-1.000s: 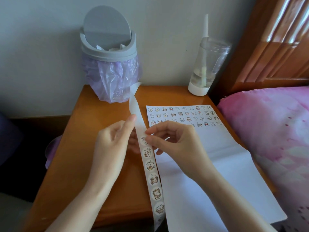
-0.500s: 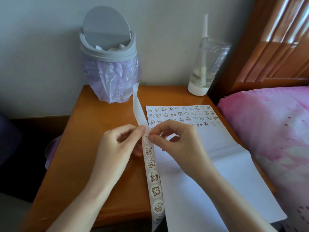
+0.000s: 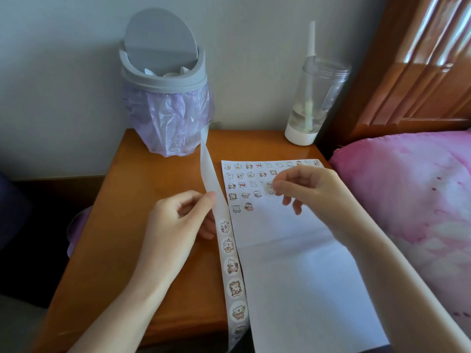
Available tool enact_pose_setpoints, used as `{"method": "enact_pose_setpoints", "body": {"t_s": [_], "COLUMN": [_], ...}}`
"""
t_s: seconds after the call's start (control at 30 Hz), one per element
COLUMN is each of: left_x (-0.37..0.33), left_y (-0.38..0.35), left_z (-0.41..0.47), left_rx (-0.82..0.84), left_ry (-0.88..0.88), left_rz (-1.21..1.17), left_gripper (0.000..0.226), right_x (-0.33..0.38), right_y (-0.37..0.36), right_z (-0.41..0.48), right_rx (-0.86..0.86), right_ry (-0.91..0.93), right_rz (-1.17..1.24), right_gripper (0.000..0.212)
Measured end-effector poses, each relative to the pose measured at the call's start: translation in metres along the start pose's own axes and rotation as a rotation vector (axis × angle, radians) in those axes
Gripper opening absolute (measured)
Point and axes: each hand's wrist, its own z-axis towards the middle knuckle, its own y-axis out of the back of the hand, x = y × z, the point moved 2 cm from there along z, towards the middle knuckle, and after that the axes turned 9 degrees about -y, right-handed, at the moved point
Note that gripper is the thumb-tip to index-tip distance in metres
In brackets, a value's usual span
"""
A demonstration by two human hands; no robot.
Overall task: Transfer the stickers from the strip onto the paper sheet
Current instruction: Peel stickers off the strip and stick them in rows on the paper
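Left hand: our left hand (image 3: 175,225) pinches the strip (image 3: 230,276) between thumb and forefinger, with the other fingers curled behind it.
Right hand: our right hand (image 3: 311,189) pinches one peeled sticker (image 3: 268,187) at thumb and fingertip. The other fingers hang loose above the paper sheet (image 3: 293,276).
Strip: its bare backing runs away from the left hand toward the bin (image 3: 163,80). The part nearer us than that hand carries a file of round stickers and hangs past the edge of the table (image 3: 153,187).
Paper sheet: it lies flat under the right hand, just beside the strip. Rows of stickers (image 3: 242,185) fill its far end, partly hidden by our fingers.
Step in hand: we judge it to be placing the peeled sticker.
Where to aim: the nearest row shows two stickers, so the bare spot beside them, just nearer us than the right fingertips, looks like the next place.
How to do it well: we should lower one edge first, level with the row and apart from its neighbour. Then we smooth across with a fingertip so no crease forms.
Left hand's job: hold the strip taut and off the sheet, ready for the next peel.
Risk: the sticker may curl onto our fingertip or land skewed.
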Motion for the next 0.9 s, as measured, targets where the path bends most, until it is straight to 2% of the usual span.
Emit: {"method": "enact_pose_setpoints", "body": {"t_s": [0.13, 0.9], "left_x": [0.002, 0.006], "left_y": [0.0, 0.0], "left_z": [0.001, 0.002], "left_rx": [0.001, 0.009], "left_ry": [-0.004, -0.01], "left_rz": [0.016, 0.046], "left_gripper": [0.027, 0.027], "right_x": [-0.008, -0.026], "right_y": [-0.002, -0.014], "right_z": [0.009, 0.025], "right_rx": [0.009, 0.008], "right_ry": [-0.099, 0.001], "right_rz": [-0.116, -0.224], "right_gripper": [0.006, 0.007]}}
